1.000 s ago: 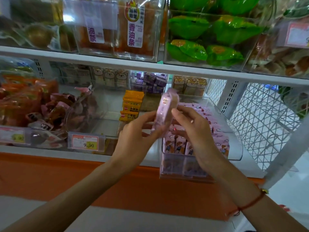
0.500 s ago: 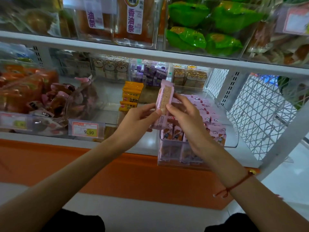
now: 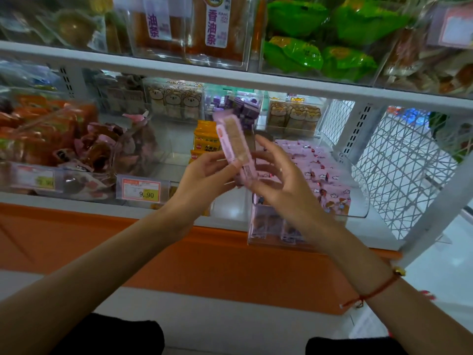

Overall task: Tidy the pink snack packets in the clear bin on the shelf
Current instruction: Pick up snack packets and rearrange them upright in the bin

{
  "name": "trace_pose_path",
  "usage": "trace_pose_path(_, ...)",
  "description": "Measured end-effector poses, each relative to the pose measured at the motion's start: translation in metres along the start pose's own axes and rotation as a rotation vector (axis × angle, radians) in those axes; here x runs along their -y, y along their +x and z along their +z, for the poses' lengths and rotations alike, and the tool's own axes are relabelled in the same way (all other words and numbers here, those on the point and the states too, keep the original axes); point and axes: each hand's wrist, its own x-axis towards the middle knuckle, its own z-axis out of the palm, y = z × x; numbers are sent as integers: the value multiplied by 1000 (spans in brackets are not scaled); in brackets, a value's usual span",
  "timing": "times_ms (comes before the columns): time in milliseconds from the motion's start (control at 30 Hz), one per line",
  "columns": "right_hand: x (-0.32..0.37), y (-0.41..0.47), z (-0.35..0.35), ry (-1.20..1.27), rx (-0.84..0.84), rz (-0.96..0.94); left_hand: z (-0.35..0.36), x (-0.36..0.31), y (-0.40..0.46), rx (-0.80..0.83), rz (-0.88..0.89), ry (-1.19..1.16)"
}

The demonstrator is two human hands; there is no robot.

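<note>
Our left hand [image 3: 204, 172] pinches a pink packet [image 3: 234, 147] upright before the bin [image 3: 358, 201]; our right hand [image 3: 279, 180], fingers spread, touches its lower end.

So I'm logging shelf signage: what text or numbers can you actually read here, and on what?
"9.90": price tag on the lower shelf edge.
"香油条": label on the clear bag, upper shelf.
"油条": label on the neighbouring bag.
Print on the held pink packet, yellow packets: unreadable.

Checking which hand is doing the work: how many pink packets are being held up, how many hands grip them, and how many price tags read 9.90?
Held-up pink packets: 1
Hands gripping it, left hand: 1
9.90 price tags: 1
Total: 3
</note>
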Motion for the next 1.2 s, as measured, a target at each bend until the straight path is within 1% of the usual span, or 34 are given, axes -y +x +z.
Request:
trace_pose_path(33, 1, -3, 2, -56, 6, -17, -1, 0, 1, -16, -24, -38)
trace_pose_path(100, 2, -5, 5, -112, -49, -82, 0, 0, 5, -25, -46, -72)
trace_pose_path(167, 3, -4, 4, -84, -143, -119, 6, -2, 11, -29, -72, -66)
trace_pose_path(200, 3, -3, 1, -46, -169, -100, 9, -3, 15, -43, -90, -74)
trace_pose_path(233, 2, -1, -4, 16, -177, -46, 12, -5, 19, -56, -112, -102)
trace_pose_path(300, -1, 2, -12, 204, -170, 134, 16, -9, 26, -52, -135, -202)
trace_pose_path(367, -6, 5, -19, 326, -165, 285, 18, -13, 28, -33, -98, -257)
trace_pose_path(433, -8, 6, -26, 354, -159, 343, 24, -14, 26, -51, -31, -223)
trace_pose_path(533, -9, 5, -34, 270, -91, 257, 36, -16, 22, -147, 67, -109)
trace_pose_path(600, -7, 1, -35, 182, -59, 165, 44, -16, 21, -163, 135, -17)
trace_pose_path(700, -11, -3, -36, 52, -128, 105, 49, -15, 20, -97, 196, 40)
trace_pose_path(900, -14, -8, -41, -49, -158, 50, 43, -14, 14, 17, 274, 119)
trace_pose_path(967, -8, -11, -41, -144, -182, 38, 40, -15, 12, 60, 332, 212)
trace_pose_path(1033, 0, -16, -41, -261, -184, -13, 38, -14, 8, 100, 383, 295)
trace_pose_path(1133, 2, -22, -42, -385, -149, -76, 36, -12, 5, 101, 441, 310)
trace_pose_path(1200, -4, -18, -48, -392, -126, -46, 35, -10, 9, 39, 461, 301)
